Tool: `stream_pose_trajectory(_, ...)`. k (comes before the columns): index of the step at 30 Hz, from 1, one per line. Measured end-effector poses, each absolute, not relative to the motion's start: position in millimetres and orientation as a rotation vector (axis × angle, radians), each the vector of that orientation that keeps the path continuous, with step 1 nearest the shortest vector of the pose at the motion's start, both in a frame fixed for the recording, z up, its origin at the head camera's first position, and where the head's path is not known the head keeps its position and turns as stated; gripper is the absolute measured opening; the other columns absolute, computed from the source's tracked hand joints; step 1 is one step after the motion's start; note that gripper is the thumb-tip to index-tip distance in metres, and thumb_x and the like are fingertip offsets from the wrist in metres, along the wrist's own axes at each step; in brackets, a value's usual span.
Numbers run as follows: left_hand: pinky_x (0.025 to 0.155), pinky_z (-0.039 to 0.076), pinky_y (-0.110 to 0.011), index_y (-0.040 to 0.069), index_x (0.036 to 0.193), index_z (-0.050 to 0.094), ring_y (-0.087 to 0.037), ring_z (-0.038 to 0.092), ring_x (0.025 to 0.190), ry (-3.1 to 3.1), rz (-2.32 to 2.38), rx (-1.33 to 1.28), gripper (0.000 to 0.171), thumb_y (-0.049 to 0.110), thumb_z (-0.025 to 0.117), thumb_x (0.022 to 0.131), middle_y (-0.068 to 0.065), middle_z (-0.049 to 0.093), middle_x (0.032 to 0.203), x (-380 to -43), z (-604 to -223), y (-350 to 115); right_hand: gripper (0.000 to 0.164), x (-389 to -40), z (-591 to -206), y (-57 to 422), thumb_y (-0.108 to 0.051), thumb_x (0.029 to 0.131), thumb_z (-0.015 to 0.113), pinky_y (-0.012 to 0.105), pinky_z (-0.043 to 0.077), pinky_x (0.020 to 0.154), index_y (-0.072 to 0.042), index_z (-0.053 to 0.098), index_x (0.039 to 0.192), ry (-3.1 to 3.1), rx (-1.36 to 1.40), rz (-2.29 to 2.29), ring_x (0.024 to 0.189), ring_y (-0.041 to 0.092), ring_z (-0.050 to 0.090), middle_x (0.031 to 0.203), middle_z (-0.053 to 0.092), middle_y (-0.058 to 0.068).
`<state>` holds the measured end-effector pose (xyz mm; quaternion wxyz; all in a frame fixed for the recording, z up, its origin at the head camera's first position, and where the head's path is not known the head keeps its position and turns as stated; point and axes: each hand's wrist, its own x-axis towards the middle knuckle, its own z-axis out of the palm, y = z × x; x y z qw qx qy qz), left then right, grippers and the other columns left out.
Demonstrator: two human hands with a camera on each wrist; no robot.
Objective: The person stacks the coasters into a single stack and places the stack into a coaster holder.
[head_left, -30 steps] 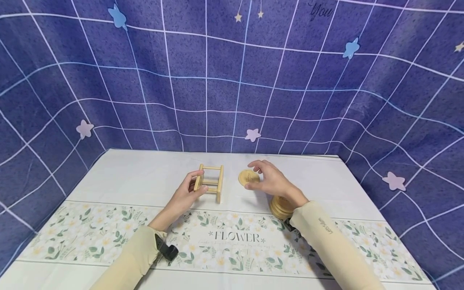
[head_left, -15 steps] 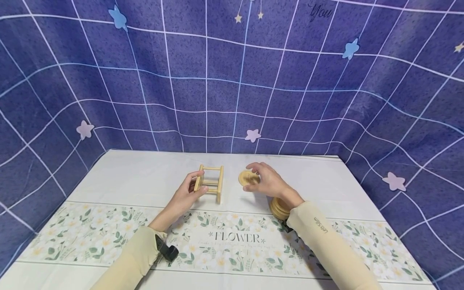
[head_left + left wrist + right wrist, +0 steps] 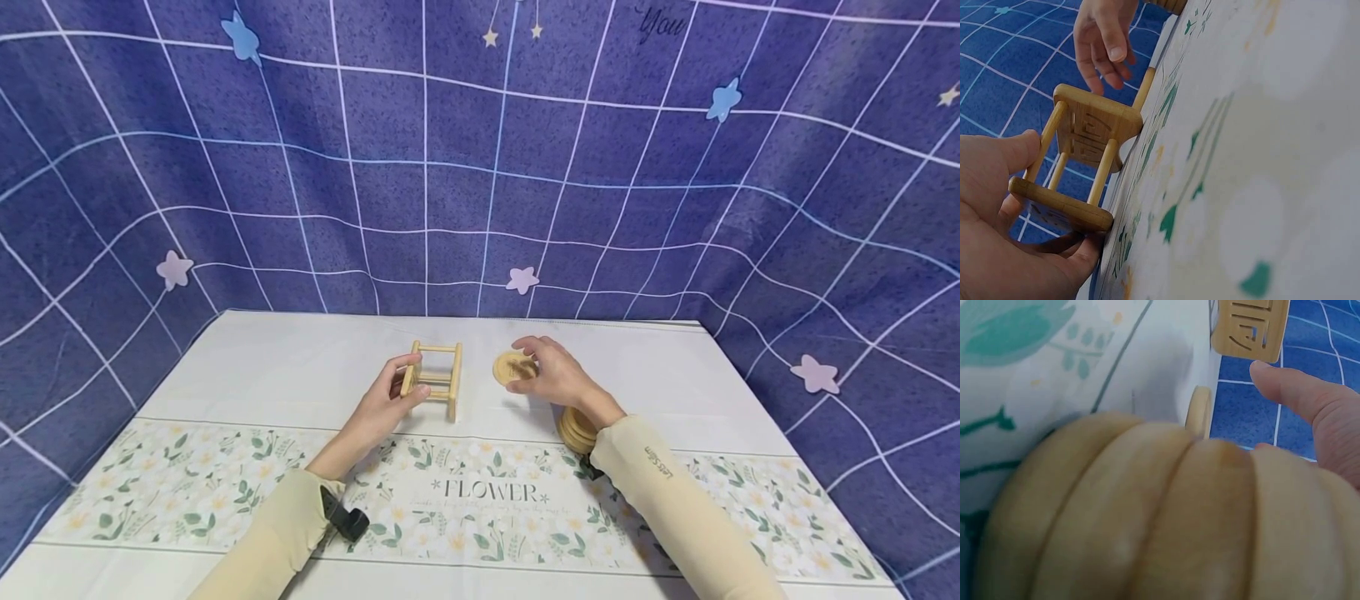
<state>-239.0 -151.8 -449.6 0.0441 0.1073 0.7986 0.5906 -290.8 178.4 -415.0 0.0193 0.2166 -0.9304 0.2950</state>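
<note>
My left hand (image 3: 386, 400) grips the left side panel of a small wooden rack (image 3: 455, 379), thumb on one side and fingers on the other. Carved cut-outs show on the rack's panels in the left wrist view, with thin dowels joining them. To the right of the rack, a round wooden coaster (image 3: 507, 367) lies flat on the table. Over its right part hovers my right hand (image 3: 558, 377), fingers and thumb apart and relaxed, casting a shadow on it. A stack of round wooden coasters (image 3: 576, 433) stands under my right wrist, partly hidden by it.
The table wears a white cloth (image 3: 262, 358) with a floral band marked FLOWER (image 3: 491, 490). A blue gridded curtain (image 3: 465, 200) with stars hangs behind and at both sides. A black wrist camera (image 3: 345, 515) sits on my left sleeve.
My right hand and forearm have shifted slightly left over the coaster, then stayed nearly still. The left hand and the rack have not moved.
</note>
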Motion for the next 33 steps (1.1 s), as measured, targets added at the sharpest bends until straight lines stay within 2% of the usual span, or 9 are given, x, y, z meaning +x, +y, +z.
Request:
stream_pose_trajectory(16,0.109,0.048,-0.039,0.015,0.17,0.037,-0.038,0.053,0.147,2.455,1.801,0.325,0.067,0.03,0.069,0.113,-0.026,0.046,0.165,-240.1,-450.3,-151.9,0.077,-294.3,-414.0,174.8,-0.027,0.087,0.096,0.057,0.051,0.111,-0.004,0.062,0.152,-2.908,0.615,0.862,0.129,0.04,0.065,0.14,0.068,0.024)
stream_pose_trajectory(25,0.105,0.049,-0.031,0.015,0.17,0.037,-0.036,0.054,0.144,2.453,1.806,0.327,0.068,0.03,0.069,0.113,-0.025,0.046,0.165,-239.8,-450.4,-151.5,0.079,-300.0,-414.6,167.6,-0.029,0.088,0.096,0.058,0.048,0.115,-0.004,0.061,0.153,-2.953,0.595,0.798,0.132,0.041,0.064,0.142,0.068,0.023)
stream_pose_trajectory(33,0.102,0.049,-0.029,0.014,0.17,0.037,-0.037,0.055,0.143,2.454,1.801,0.329,0.067,0.028,0.069,0.113,-0.026,0.046,0.165,-240.0,-451.3,-151.1,0.081,-303.1,-418.4,164.9,-0.028,0.089,0.096,0.056,0.048,0.117,-0.005,0.058,0.157,-2.995,0.573,0.795,0.137,0.039,0.063,0.149,0.066,0.021)
